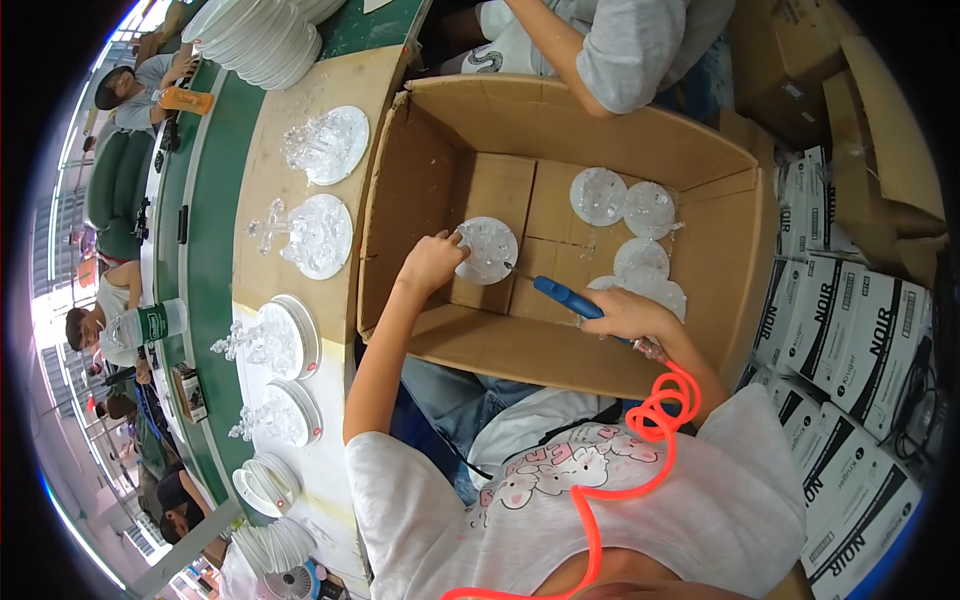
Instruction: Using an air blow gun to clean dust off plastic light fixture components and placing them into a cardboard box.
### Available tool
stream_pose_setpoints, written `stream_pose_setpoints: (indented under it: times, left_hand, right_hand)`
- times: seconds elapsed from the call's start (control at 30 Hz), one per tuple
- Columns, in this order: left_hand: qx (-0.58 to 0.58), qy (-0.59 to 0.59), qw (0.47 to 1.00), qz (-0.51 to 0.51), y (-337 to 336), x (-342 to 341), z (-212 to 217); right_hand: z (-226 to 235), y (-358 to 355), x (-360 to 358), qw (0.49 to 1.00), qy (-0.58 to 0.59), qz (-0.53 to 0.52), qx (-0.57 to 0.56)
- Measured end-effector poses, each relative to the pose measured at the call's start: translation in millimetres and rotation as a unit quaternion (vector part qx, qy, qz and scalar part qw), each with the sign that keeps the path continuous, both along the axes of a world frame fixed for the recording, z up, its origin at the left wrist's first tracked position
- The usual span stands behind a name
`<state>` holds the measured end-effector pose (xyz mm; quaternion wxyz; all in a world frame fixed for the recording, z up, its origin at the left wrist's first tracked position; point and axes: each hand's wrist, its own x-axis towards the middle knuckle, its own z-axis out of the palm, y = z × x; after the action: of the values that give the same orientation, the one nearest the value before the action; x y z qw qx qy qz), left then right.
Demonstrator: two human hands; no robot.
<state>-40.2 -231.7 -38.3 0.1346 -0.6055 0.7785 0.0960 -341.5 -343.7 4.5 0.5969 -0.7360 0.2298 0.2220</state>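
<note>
My left hand grips the left edge of a round white disc with clear bits on it, held over the open cardboard box. In my right hand is a blue air blow gun, its thin nozzle pointing at the disc and its tip close to the disc's right edge. A coiled orange-red hose runs from the gun's back end down across my shirt. Several similar discs lie at the right side inside the box, some overlapping.
On the table to the left stand white discs carrying clear plastic parts, and stacks of white plates. A person's grey sleeve is beyond the box. Printed white cartons are piled at right. Other people sit farther left.
</note>
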Motion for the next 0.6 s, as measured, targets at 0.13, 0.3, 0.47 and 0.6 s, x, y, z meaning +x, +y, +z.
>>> stream_pose_setpoints:
  times: [0.13,0.3,0.47,0.6]
  left_hand:
    - [0.024,0.034,0.998,0.043,-2.9,-9.3,10.9]
    - [0.028,0.044,0.996,0.068,-9.1,-34.5,32.3]
    - [0.031,0.111,0.993,0.03,-20.0,-84.0,53.1]
    - [0.02,0.147,0.989,-0.009,-23.3,-103.3,62.5]
  right_hand:
    - [-13.7,5.1,-1.0,0.998,-0.001,-0.06,-0.028]
    - [2.7,7.1,11.8,0.985,0.034,-0.149,-0.076]
    - [-16.9,24.5,19.0,0.957,-0.109,-0.205,-0.171]
    - [-10.5,26.3,19.0,0.957,-0.09,-0.213,-0.174]
